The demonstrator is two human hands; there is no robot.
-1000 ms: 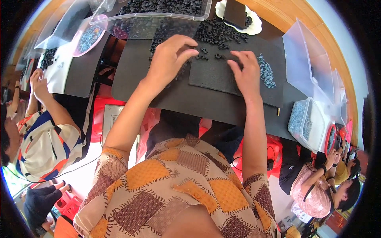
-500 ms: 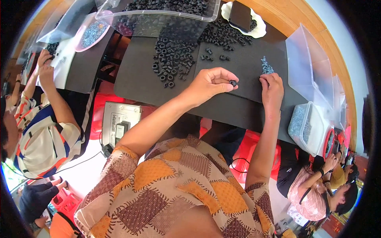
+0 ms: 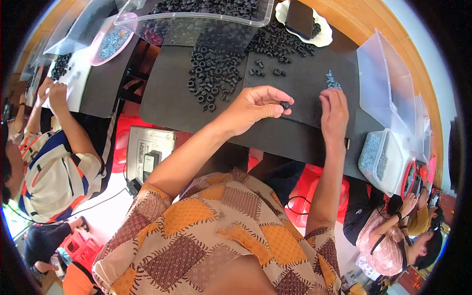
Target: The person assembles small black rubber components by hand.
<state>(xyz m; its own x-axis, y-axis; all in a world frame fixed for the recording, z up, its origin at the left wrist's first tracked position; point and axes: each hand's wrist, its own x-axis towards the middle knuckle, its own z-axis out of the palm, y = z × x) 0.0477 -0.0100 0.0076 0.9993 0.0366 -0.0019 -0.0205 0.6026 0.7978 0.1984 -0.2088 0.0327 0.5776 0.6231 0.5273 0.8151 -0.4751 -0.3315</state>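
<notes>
Between the thumb and fingertips of my left hand (image 3: 255, 109) is a small round black part (image 3: 284, 105), held just above the near edge of the dark table. My right hand (image 3: 335, 118) is at the right, its fingers curled down and together; whatever they pinch is hidden. Just beyond those fingertips lies a small heap of shiny bluish-grey pieces (image 3: 332, 80), too small to name. Loose black ring-shaped parts (image 3: 212, 78) spread over the table ahead of my left hand. A few black parts (image 3: 258, 69) lie apart from them.
A clear bin (image 3: 236, 19) of black parts stands at the back. A white scalloped dish (image 3: 323, 35) carries a dark block. At the right are a clear box (image 3: 381, 73) and a tub (image 3: 368, 169) of small bluish pieces. Other people (image 3: 56, 167) work on both sides.
The black part has turned in my left fingers, so its hole no longer faces up. My right fingertips have drawn slightly back from the shiny heap.
</notes>
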